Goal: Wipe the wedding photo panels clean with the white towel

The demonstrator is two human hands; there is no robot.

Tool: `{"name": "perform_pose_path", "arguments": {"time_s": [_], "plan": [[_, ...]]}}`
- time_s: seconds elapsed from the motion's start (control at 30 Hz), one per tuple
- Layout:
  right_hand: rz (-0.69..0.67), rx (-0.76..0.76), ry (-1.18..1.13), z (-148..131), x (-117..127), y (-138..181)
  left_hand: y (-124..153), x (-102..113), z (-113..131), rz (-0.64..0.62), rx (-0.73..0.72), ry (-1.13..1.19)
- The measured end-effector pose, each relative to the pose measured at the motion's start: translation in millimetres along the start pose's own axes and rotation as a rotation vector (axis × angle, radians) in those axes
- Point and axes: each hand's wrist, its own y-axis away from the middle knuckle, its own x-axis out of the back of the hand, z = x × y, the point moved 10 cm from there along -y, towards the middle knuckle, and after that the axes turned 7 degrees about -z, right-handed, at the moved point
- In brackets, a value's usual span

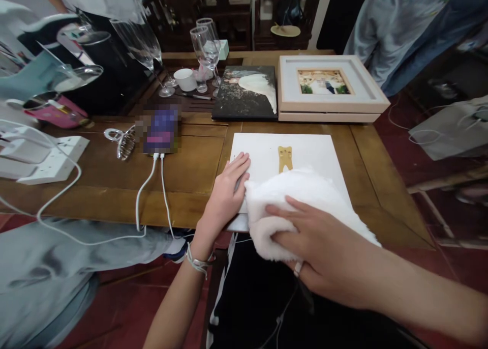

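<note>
A white rectangular board (pixel 259 150) with a gold, tooth-shaped mark (pixel 285 155) lies near the table's front edge. Across its lower right part spreads a fluffy white cloth (pixel 305 188), which hides that area. My right hand (pixel 312 237) grips the cloth, its fingers wrapped into a fold. My left hand (pixel 229 188) lies flat along the board's left edge, fingers stretched out and holding nothing.
Behind the board are a dark photo panel (pixel 247 92) and a framed picture (pixel 316 102). Wine glasses (pixel 206 49) and a white cup (pixel 185 79) stand farther back. Leftward lie a phone (pixel 162 130) with cables, a hair claw (pixel 124 141) and a power strip (pixel 57 161). People stand nearby.
</note>
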Motion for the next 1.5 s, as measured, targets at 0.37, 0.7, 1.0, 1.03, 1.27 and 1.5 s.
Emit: {"name": "perform_pose_path", "arguments": {"time_s": [0.37,0.7,1.0,1.03,1.27,1.5], "plan": [[0.257,-0.238,0.181,102,67,-58,0,1,-1,0.022,0.011,0.01],[0.051,-0.017,0.039,21,11,-23,0,3,1,0.023,0.006,0.033],[0.009,-0.199,0.099,66,37,-29,0,3,1,0.037,0.015,0.022],[0.046,-0.213,0.114,76,44,-35,0,3,1,0.04,0.02,0.024],[0.187,-0.113,0.307,71,44,-74,7,21,7,0.183,-0.02,0.153],[-0.114,0.204,0.179,0,1,-39,9,23,3,0.202,-0.013,0.243]]}}
